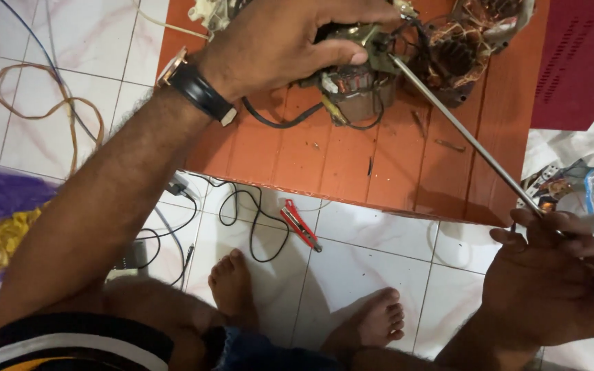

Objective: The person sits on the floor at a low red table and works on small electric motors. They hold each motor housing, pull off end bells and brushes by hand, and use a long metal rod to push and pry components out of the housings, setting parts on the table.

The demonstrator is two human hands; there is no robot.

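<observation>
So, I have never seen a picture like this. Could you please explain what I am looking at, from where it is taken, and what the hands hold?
The camera sits on a person's head and looks down, so you see that person's own arms, knees and bare feet. The left hand, with a wristwatch, grips a small electric motor on a low orange table. The right hand holds a long screwdriver; its tip reaches the motor. A second motor part with copper windings lies behind. On the white tiled floor are red pliers, black wires and a tan cord.
</observation>
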